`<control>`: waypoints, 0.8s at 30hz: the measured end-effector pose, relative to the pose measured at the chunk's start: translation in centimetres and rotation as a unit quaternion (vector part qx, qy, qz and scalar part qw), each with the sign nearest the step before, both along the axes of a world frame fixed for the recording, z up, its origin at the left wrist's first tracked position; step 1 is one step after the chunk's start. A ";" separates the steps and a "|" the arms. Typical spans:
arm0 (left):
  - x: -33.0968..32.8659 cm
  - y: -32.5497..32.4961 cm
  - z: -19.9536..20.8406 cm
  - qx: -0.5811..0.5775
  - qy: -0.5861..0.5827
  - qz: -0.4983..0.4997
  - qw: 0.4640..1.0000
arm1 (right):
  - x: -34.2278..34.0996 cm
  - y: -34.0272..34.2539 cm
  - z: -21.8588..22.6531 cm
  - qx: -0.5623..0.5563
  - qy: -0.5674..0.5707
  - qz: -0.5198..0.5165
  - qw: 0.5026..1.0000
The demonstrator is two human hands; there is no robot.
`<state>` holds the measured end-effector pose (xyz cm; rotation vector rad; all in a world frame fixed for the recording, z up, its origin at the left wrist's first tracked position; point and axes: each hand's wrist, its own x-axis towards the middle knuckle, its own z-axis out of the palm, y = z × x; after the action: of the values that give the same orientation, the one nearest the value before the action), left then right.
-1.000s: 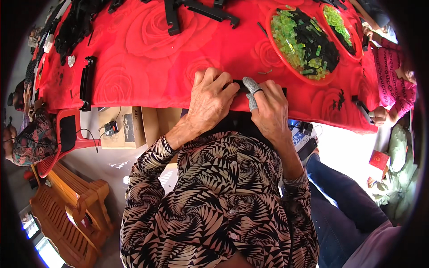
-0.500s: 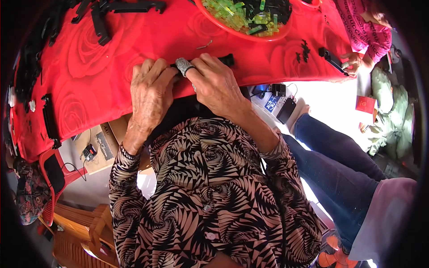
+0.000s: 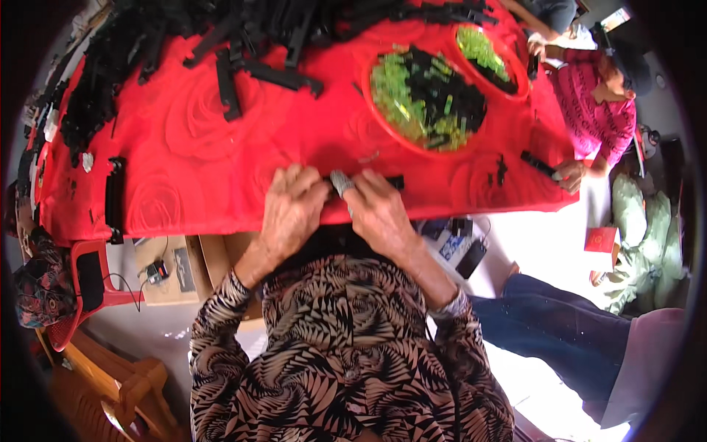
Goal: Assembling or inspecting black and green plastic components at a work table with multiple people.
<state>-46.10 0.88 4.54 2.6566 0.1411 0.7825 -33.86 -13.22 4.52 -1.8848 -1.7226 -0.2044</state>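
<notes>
Close to the table's near edge, my left hand (image 3: pixel 293 210) and my right hand (image 3: pixel 378 214) are both closed on one long black plastic piece (image 3: pixel 396 181). Its right end sticks out past my right hand; the fingers cover most of the rest. A grey wrap (image 3: pixel 340 183) covers a finger of my right hand, and that fingertip presses on the piece between the hands. Beyond them stands a red bowl (image 3: pixel 396 138) of small clear yellow-green tubes and small black parts.
Black plastic pieces (image 3: pixel 294 29) are heaped along the table's far side, with another piece (image 3: pixel 115 199) at the left. A second red bowl (image 3: pixel 524 87) stands farther right. At the right, a co-worker's hand (image 3: pixel 569 177) holds a black piece. Below the left edge is a red chair (image 3: pixel 76 295).
The view has tilted up, so more of the far table, both bowls and the co-workers show. My hands keep their grip on the black piece.
</notes>
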 end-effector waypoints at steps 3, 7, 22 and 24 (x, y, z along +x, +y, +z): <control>0.0 0.1 0.0 0.030 -0.006 0.003 1.000 | -0.3 0.0 -0.7 0.007 -0.030 -0.005 1.000; 0.1 0.1 0.6 0.066 0.031 -0.007 0.997 | -0.3 -0.1 0.3 -0.034 -0.067 0.001 0.997; 0.1 0.1 0.5 0.058 0.022 -0.014 0.998 | -0.5 0.6 0.0 0.010 -0.006 -0.037 0.999; 0.2 0.1 0.6 0.047 0.013 -0.014 0.999 | -0.6 0.6 0.2 0.009 -0.012 -0.037 0.999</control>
<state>-45.87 0.96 5.14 2.7511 0.0762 0.7644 -34.49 -12.63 4.73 -1.9415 -1.6630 -0.2723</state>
